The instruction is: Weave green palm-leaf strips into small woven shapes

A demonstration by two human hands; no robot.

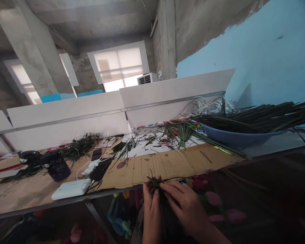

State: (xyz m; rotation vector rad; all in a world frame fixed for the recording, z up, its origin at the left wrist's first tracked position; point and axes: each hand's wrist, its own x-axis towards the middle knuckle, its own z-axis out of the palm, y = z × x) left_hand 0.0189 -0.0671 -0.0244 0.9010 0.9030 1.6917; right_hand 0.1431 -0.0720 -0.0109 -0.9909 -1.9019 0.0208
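Note:
Just in front of the table's near edge, my left hand (151, 201) is closed around a small bunch of dark green leaf strips (155, 183), with thin ends sticking out above the fingers. From the right, my right hand (181, 200) pinches the same strips between thumb and fingers. Both hands nearly touch. How the strips are folded or woven between the fingers is too small to make out. Beyond them lies a flat piece of brown cardboard (152, 167) along the table edge.
Cut green strips (183, 134) and scraps lie behind the cardboard. At right, a blue basin (234, 137) holds long leaves. To the left are a white power bank (71, 189), a dark jar (56, 166) and a leaf pile (81, 147). White panels (167, 88) stand behind.

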